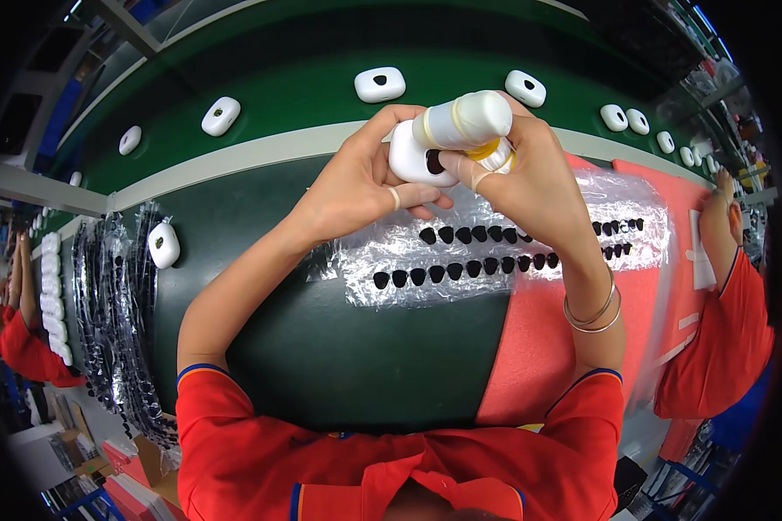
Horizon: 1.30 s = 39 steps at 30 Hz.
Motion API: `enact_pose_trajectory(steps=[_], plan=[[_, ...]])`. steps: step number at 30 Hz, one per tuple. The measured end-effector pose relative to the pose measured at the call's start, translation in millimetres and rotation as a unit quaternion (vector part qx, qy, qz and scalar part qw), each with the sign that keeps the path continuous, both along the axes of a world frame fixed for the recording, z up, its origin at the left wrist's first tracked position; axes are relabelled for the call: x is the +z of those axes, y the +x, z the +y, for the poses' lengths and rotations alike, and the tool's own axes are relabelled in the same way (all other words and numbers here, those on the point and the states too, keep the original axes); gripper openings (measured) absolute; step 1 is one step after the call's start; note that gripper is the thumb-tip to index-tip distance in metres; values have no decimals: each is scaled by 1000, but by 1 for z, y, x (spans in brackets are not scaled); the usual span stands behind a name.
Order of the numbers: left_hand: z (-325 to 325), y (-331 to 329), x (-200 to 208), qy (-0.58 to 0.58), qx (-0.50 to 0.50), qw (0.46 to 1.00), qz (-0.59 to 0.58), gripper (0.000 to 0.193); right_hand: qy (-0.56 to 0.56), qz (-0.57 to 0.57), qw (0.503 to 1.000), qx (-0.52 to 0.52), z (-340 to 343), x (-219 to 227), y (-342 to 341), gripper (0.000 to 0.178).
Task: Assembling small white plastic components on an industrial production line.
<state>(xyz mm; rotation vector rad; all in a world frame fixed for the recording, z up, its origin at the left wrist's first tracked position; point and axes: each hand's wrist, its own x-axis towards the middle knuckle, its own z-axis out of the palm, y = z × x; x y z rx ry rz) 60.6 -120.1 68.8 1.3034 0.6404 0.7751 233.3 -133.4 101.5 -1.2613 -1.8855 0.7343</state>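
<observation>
My left hand (343, 191) is closed around a rounded white plastic case (406, 149), held above the table. Set into the case's face is a dark oval patch (434, 161), and my right thumb presses at its edge. My right hand (534, 178) also grips a white cylindrical object (469, 120) with a yellow collar; its kind is unclear and the hand hides part of it. Pale finger covers show on both hands. Beneath them lies a clear plastic sheet (365, 291) carrying rows of small black rounded pieces (454, 272).
White cases (380, 84) are spaced along a green conveyor belt (295, 104) at the far side. Another white case (163, 246) sits left, beside stacked plastic strips (117, 304). Pink foam (539, 347) covers the right side. A co-worker's red sleeve (717, 339) is at right; another person is far left.
</observation>
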Motion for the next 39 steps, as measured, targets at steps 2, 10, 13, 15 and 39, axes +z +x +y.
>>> enact_pose_trajectory(steps=[2,10,13,15,39], plan=[[0,1,0,10,1,1000,-12,51,-3,-27,1000,-1,0,1,1,30],[10,-7,-1,13,35,999,8,48,92,62,994,-5,-2,3,-5,41],[12,-9,-3,17,53,998,12,47,132,129,980,75,-7,5,-8,37],[13,-9,-5,15,34,999,-22,45,-42,-46,996,62,-7,2,-11,34],[31,-35,-35,434,-57,732,522,118,-110,-252,958,86,3,-30,-12,38]])
